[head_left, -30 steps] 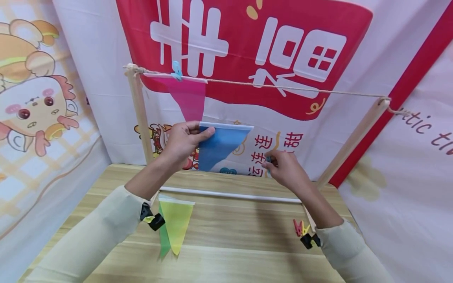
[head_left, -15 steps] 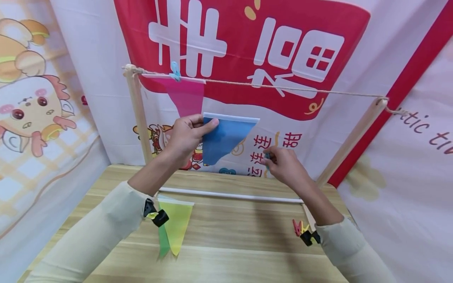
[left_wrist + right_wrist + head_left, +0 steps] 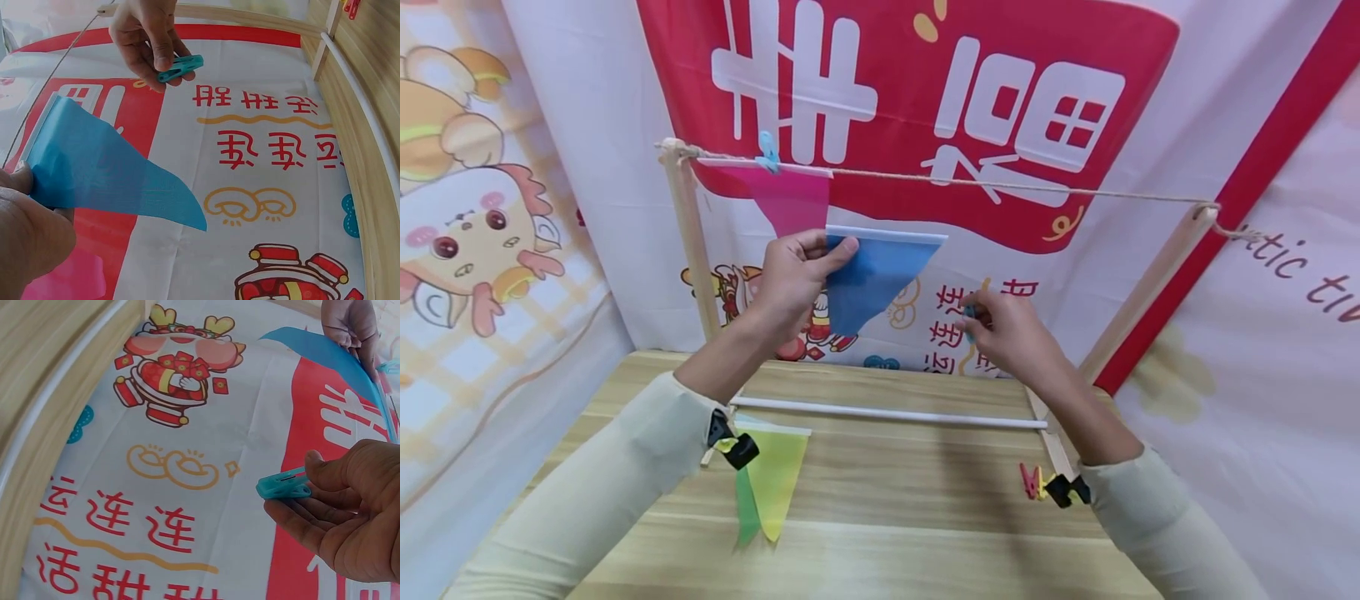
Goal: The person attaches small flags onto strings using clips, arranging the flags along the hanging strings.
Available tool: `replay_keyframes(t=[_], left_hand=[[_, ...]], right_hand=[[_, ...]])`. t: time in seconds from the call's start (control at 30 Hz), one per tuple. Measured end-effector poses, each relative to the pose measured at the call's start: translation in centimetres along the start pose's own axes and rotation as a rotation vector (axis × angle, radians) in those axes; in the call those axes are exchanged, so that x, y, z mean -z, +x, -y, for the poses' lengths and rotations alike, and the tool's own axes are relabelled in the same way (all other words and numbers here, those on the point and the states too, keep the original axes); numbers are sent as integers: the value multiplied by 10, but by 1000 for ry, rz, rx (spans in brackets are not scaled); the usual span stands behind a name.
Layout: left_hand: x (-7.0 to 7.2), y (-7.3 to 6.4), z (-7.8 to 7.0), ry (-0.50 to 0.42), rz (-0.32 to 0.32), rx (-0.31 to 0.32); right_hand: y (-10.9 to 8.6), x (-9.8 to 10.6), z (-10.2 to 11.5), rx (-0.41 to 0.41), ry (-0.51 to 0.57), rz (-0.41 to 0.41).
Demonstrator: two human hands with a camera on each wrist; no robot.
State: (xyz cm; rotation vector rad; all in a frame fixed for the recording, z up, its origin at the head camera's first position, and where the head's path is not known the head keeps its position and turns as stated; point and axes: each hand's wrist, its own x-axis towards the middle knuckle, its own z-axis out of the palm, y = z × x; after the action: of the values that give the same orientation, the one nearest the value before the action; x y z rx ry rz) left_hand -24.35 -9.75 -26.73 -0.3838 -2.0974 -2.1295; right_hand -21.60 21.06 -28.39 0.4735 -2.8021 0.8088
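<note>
One broad cloth backdrop [image 3: 917,75], red and white, rose behind the table [image 3: 880,508] at which we worked. We had a left post [image 3: 691,242] and a right post [image 3: 1150,292], both wooden, with a thin cord [image 3: 1022,187] strung between their tops and a white rod [image 3: 887,412] low between them. A pink flag [image 3: 793,196] hung by the cord's left end, and a blue flag [image 3: 880,279] showed below the cord, apart from it in the head view. On the table's left side a yellow flag [image 3: 775,475] lay partly over a green flag [image 3: 747,508]. Our left hand [image 3: 797,275] pinched the blue flag near its white edge, thumb in front. Our right hand [image 3: 1007,329] gripped a teal clothespin [image 3: 284,485] between thumb and fingers, well apart from the blue flag. Smallest, we saw a light-blue clothespin [image 3: 767,152] clipped above the pink flag, and a red clothespin [image 3: 1029,481] beside a yellow clothespin [image 3: 1042,484], partly hidden, on the table's right.
</note>
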Motion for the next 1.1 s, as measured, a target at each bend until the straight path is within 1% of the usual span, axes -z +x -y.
replay_keyframes(t=[0.17, 0.37, 0.53, 0.73, 0.87, 1.1], left_hand=[[-2, 4, -6, 8, -12, -19], [-2, 8, -9, 6, -23, -30], [-5, 14, -10, 15, -28, -69], [-5, 17, -12, 27, -51, -122], [-6, 17, -17, 9, -67, -130], [-9, 20, -21, -17, -91, -126]], right_hand=[[0, 10, 9, 4, -16, -28], [2, 18, 21, 23, -23, -44], [2, 26, 29, 42, -19, -59], [4, 32, 38, 76, -23, -77], [6, 36, 44, 99, -1, -86], [6, 45, 53, 133, 12, -123]])
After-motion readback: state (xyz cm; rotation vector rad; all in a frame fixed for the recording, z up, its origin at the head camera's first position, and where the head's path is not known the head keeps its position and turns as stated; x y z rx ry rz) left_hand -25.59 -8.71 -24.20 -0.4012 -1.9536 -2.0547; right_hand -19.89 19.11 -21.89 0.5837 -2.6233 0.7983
